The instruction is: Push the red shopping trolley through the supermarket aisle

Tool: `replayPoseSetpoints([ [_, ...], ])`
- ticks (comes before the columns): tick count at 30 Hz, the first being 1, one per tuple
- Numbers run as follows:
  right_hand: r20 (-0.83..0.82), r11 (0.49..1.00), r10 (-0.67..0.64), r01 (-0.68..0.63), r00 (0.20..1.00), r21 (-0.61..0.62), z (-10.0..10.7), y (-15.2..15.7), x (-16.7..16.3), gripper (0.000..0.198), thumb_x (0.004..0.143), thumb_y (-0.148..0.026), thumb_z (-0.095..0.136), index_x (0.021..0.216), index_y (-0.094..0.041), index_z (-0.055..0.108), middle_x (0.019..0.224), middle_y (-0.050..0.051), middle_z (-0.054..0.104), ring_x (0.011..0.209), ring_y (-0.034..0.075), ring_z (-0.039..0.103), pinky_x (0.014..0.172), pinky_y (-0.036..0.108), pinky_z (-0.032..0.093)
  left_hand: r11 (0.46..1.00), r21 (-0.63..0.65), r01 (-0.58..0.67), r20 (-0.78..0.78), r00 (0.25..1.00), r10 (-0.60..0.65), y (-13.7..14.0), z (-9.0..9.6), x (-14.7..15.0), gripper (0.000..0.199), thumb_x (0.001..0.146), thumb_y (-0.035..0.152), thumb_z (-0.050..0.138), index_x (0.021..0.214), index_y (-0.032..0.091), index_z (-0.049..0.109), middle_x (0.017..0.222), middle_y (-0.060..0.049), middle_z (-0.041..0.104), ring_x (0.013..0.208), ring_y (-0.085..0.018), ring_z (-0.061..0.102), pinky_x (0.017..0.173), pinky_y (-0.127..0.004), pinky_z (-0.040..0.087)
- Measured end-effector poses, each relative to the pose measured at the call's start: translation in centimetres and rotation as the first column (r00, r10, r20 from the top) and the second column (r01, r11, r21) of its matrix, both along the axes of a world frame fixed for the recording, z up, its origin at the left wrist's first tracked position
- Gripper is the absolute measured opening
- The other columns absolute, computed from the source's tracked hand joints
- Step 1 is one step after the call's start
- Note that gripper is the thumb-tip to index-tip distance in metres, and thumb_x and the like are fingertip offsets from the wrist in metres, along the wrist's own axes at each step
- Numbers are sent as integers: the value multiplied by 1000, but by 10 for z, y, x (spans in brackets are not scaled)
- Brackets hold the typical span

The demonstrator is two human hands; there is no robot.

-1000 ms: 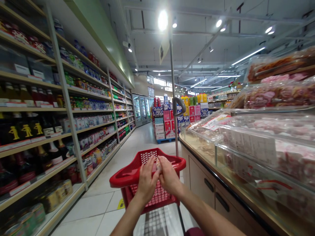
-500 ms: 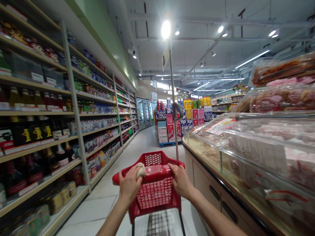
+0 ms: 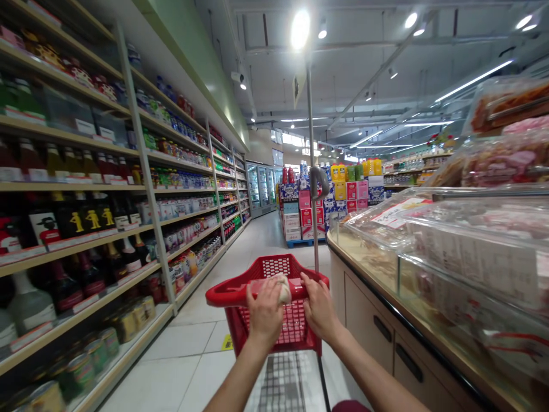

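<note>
A red shopping cart (image 3: pixel 253 320) with a grid-patterned basket stands in front of me. My left hand (image 3: pixel 265 309) is closed over a crumpled whitish cloth (image 3: pixel 283 289), pressing it on the middle of the cart's red handle (image 3: pixel 227 294). Around the right end of that handle wrap the fingers of my right hand (image 3: pixel 319 306). A metal pole (image 3: pixel 312 126) with a grey hook-shaped piece (image 3: pixel 319 183) rises just beyond the cart's right side. The palm sides of both hands are hidden.
Shelves of bottles and cans (image 3: pixel 141 217) line the left side. Close on the right runs a counter (image 3: pixel 362 303) piled with clear packs of food (image 3: pixel 476 240). Stacked drink boxes (image 3: pixel 306 214) stand ahead on a blue pallet (image 3: pixel 295 242), with glass-door coolers (image 3: pixel 259 186) behind.
My left hand has slid rightward along the handle with the cloth, from its left part to the middle. My right hand keeps its place on the handle. The view has turned slightly left.
</note>
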State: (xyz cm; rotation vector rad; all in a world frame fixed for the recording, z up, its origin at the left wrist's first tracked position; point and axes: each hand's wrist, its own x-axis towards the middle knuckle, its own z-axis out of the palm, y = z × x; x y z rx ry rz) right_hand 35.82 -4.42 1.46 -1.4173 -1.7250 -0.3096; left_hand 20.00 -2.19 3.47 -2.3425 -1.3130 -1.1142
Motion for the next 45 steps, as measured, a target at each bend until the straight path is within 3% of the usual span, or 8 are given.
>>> replayPoseSetpoints([
  [4,21,1000,14,-14,1000,26,-1,-1,0,58,67,-4,33,125,-12,38,117,10,54,109,19,46,98,43,28,996,26,83,-65,995,-81,-2,-1,2,38,73,13,41,106,29,53,121,-1,54,116,-21,43,103,-55,4],
  [9,-43,996,4,0,999,92,-4,-4,-7,50,73,-8,35,123,-13,41,116,9,54,111,19,44,100,44,25,984,32,-177,39,984,176,10,-1,-58,31,76,18,39,102,26,54,118,-4,56,110,-23,48,100,-58,10],
  [17,-3,995,11,-10,1000,99,-9,-8,-13,49,74,-7,33,121,-15,44,116,8,55,111,18,45,99,43,27,997,-26,68,-32,997,-69,-18,12,35,33,75,26,47,108,28,50,118,-2,55,112,-22,45,102,-55,13],
  [20,13,990,27,-28,1000,141,-11,-10,-12,52,72,-4,32,122,-14,42,117,8,54,111,18,44,100,42,26,996,-16,93,-68,993,-94,-13,14,5,25,79,26,43,102,30,53,114,1,58,109,-19,48,103,-56,8],
  [25,-42,987,29,-22,999,157,-13,-9,-20,50,75,-7,33,124,-15,40,113,8,56,109,19,45,98,43,28,987,-79,-142,35,989,146,-2,16,-40,25,79,24,41,100,26,55,112,-4,59,106,-22,50,99,-60,12],
  [31,15,985,16,-19,1000,173,-11,-7,-12,54,73,-7,33,126,-15,37,116,8,55,107,18,48,97,42,30,987,-77,140,-57,988,-144,-11,17,2,30,77,21,43,103,31,54,117,2,56,112,-18,45,103,-55,9],
  [37,-43,989,24,-18,999,146,-10,-9,-12,51,75,-8,33,125,-15,38,114,8,55,109,18,46,99,44,27,975,-143,-168,35,984,174,2,20,-50,26,79,24,39,99,26,56,109,-4,61,102,-21,53,99,-58,15],
  [45,13,992,56,-57,998,109,-9,-12,-7,53,72,-6,34,125,-12,37,118,9,53,111,18,45,100,42,27,990,-92,108,-85,990,-116,-18,20,-3,26,78,23,42,100,29,55,114,1,59,109,-19,48,102,-56,9],
])
